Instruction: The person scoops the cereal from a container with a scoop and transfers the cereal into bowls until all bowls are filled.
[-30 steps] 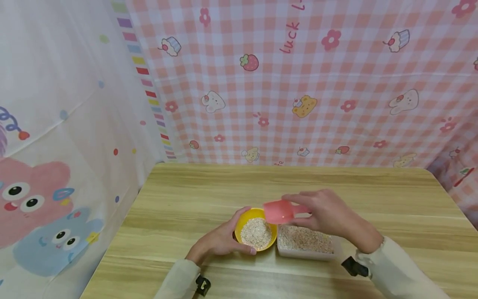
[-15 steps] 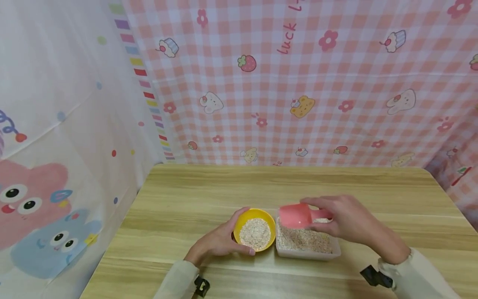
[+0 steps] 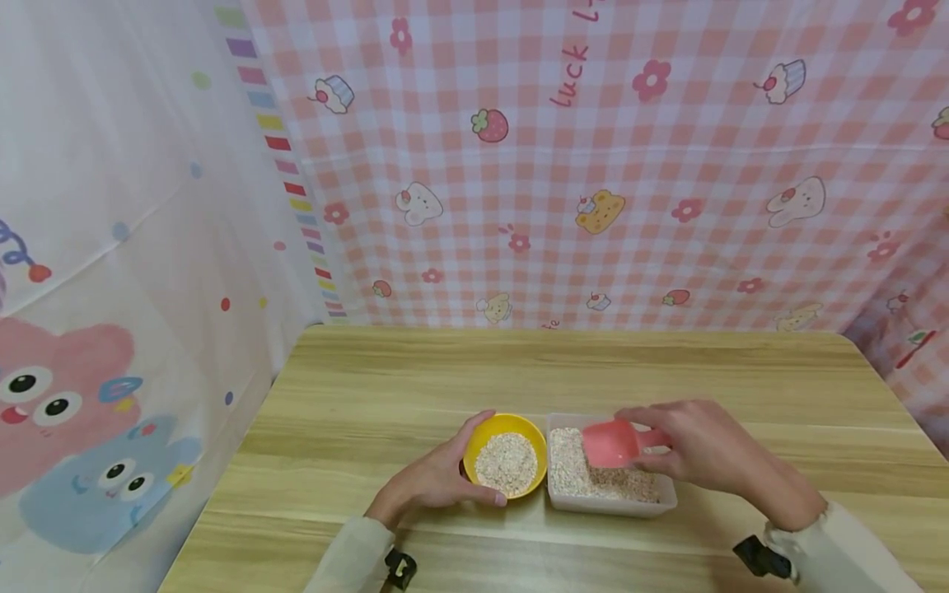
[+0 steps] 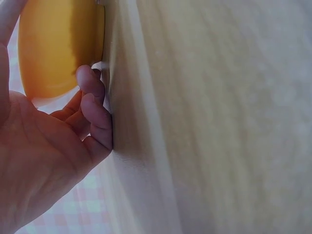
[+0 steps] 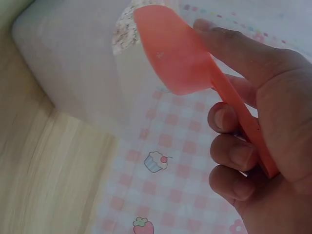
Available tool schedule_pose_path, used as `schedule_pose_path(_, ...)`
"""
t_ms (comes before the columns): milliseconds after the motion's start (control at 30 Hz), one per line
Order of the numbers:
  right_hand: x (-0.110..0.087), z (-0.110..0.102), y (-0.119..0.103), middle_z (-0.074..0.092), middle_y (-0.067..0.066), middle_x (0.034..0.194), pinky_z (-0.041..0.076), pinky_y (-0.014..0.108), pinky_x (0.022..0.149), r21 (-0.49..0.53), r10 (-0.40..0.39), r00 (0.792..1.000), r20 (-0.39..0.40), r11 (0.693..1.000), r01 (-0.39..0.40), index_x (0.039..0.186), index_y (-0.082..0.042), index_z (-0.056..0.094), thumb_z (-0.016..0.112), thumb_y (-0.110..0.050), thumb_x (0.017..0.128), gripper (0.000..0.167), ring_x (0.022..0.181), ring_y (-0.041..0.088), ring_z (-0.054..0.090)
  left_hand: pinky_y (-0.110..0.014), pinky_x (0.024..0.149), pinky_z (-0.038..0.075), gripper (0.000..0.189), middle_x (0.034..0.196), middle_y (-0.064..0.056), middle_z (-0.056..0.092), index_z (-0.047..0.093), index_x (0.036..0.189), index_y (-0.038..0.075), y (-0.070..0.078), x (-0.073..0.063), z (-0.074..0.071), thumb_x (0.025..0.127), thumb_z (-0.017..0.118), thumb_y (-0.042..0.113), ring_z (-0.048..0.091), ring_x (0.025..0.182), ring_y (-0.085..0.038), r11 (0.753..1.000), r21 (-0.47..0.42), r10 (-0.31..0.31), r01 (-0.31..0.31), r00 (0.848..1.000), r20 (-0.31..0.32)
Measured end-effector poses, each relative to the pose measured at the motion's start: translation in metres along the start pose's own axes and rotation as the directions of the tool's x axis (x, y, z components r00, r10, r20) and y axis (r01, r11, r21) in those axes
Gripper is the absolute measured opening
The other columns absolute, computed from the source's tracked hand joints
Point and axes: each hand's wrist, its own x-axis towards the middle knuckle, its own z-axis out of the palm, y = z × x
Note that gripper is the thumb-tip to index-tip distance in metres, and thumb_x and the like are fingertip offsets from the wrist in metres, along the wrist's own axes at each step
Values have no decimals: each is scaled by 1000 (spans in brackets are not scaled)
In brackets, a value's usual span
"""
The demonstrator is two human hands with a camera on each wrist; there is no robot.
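In the head view, my left hand holds a yellow bowl by its left side, thumb at the near rim. Pale oat-like flakes lie in the bowl. The left wrist view shows the bowl's outer wall with curled fingertips against its lower side. My right hand grips a pink scoop by the handle, over a translucent plastic box of similar flakes. Seen from the right wrist, fingers wrap the scoop handle, and the scoop's bowl overlaps the box's upper edge.
Bowl and box stand side by side on a wood-grain table. A pink checked cloth hangs behind the table, and a white printed curtain hangs at the left.
My right hand has carried the scoop from over the yellow bowl rightward and lower, to the plastic box. The left hand keeps its hold on the bowl.
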Motion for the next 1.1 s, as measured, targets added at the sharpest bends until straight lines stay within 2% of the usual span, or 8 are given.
schedule_pose_path(200, -1, 4, 6, 75, 0, 94, 46, 27, 56, -42, -2, 998, 66, 999, 5, 118, -13, 71, 86, -32, 75, 49, 69, 4, 62, -60, 115, 24, 114, 161, -2, 29, 14, 157, 37, 0, 0, 0, 71, 87, 49, 33, 144, -29, 1000, -8, 3, -3, 1000, 1)
schedule_pose_path(367, -2, 3, 8, 73, -1, 91, 46, 27, 54, -78, 10, 996, 88, 997, -4, 116, -14, 72, 86, -34, 74, 49, 66, 4, 61, -58, 116, 23, 115, 161, 0, 28, 14, 158, 34, 0, 0, 1, 70, 87, 49, 31, 145, -28, 1000, -8, 17, -17, 1000, -5)
schedule_pose_path(633, -3, 6, 8, 73, -6, 86, 45, 27, 55, -71, 37, 990, 134, 997, -27, 111, -17, 73, 88, -29, 70, 45, 67, 2, 57, -57, 117, 22, 116, 162, -2, 26, 13, 159, 30, 3, 0, -1, 71, 86, 50, 27, 147, -27, 1000, 11, 29, -29, 1000, -9)
schedule_pose_path(767, -3, 7, 7, 73, -7, 87, 48, 29, 57, -59, 56, 985, 160, 997, -47, 110, -19, 74, 89, -28, 69, 45, 70, 3, 58, -59, 115, 27, 114, 157, -8, 30, 16, 158, 30, 6, -2, -4, 71, 86, 51, 30, 143, -30, 996, 72, 53, -49, 997, -57)
schedule_pose_path(833, -3, 7, 6, 72, -8, 87, 49, 29, 59, -54, 70, 982, 174, 997, -62, 110, -19, 74, 90, -28, 68, 46, 70, 3, 57, -59, 111, 32, 112, 153, -9, 32, 18, 157, 34, 9, -3, -5, 70, 85, 54, 31, 138, -29, 991, 119, 71, -58, 991, -114)
schedule_pose_path(933, -4, 7, 7, 72, -9, 85, 47, 28, 59, -33, 88, 976, 197, 996, -83, 111, -18, 74, 90, -29, 68, 47, 68, 2, 54, -58, 106, 38, 106, 150, -10, 31, 21, 156, 39, 16, -4, -6, 72, 83, 56, 31, 132, -26, 978, 191, 120, -80, 971, -208)
schedule_pose_path(1100, -5, 8, 8, 70, -12, 83, 40, 26, 57, 12, 105, 968, 228, 994, -110, 114, -16, 73, 89, -29, 70, 48, 64, 2, 46, -55, 105, 38, 92, 151, -9, 31, 30, 154, 36, 33, -5, -4, 78, 80, 51, 27, 133, -25, 963, 230, 204, -138, 934, -293)
